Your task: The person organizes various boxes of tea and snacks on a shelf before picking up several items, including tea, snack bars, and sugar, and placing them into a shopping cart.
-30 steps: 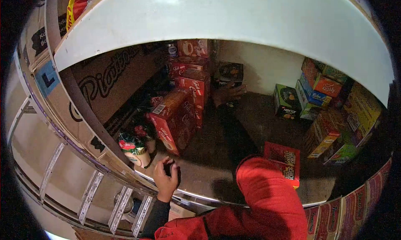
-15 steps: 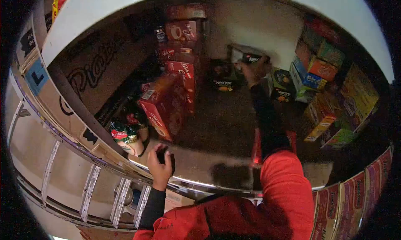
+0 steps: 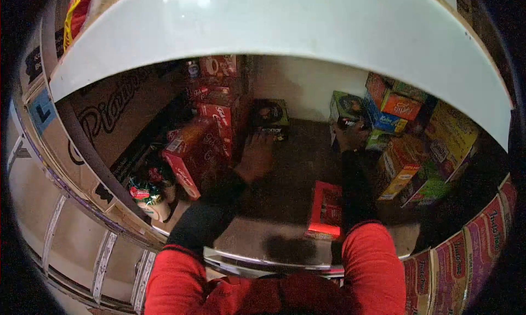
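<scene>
My right hand [image 3: 349, 138] is at the front of a dark green and black Nextar box [image 3: 347, 108] toward the back right of the shelf, its fingers bent over the box's front face. My left hand [image 3: 256, 155] reaches to a second Nextar box [image 3: 270, 113] at the back, fingers extended with the tips right at its lower front edge. Left of that hand stand red Teh Tarik-style boxes [image 3: 197, 156] in a stack. Between my forearms, nearer the front, lies a red box [image 3: 325, 210].
Colourful cartons [image 3: 402, 109] and yellow-orange boxes [image 3: 402, 161] line the right side. A green-topped packet [image 3: 147, 197] stands front left beside a large cardboard carton [image 3: 118, 106]. A white panel [image 3: 274, 24] overhangs the shelf; a metal ladder [image 3: 52, 233] is at lower left.
My left hand has moved from the shelf's front edge to the back-left Nextar box. My right hand has lowered the raised Nextar box at the back right. The view has shifted.
</scene>
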